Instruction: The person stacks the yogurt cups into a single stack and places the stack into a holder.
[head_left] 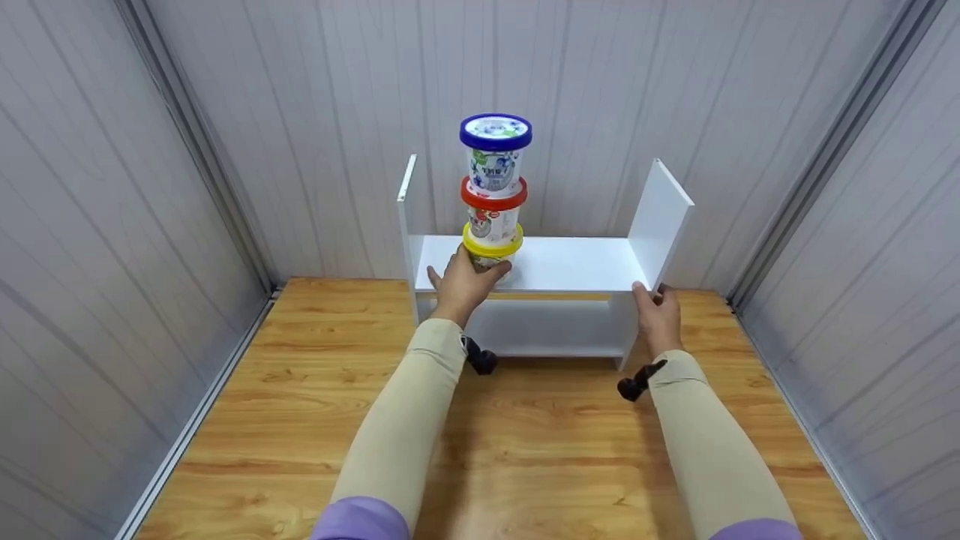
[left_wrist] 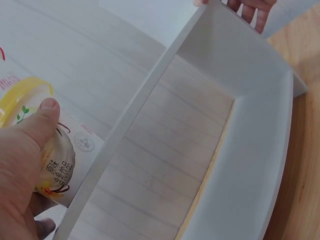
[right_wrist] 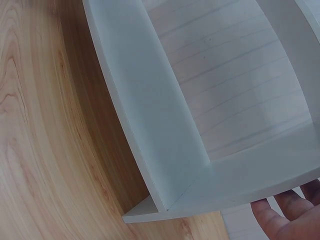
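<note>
Three white printed tubs stand one on another on the upper board of a small white shelf (head_left: 581, 264). On top is the blue-lidded tub (head_left: 496, 166), in the middle the red-lidded tub (head_left: 494, 223), and lowest the yellow-lidded tub (head_left: 493, 246). My left hand (head_left: 463, 287) grips the lowest tub low on its body; the left wrist view shows the thumb pressed across its printed side (left_wrist: 85, 145). With the thumb at the inner front edge and fingers outside, my right hand (head_left: 661, 319) holds the shelf's right side panel (head_left: 660, 217).
Below the upper board, the shelf has a lower board (head_left: 547, 328) and an open back. It stands on a wood-grain surface (head_left: 540, 450), close to the pale panelled back wall (head_left: 345, 135). Side walls (head_left: 75, 247) rise at left and right.
</note>
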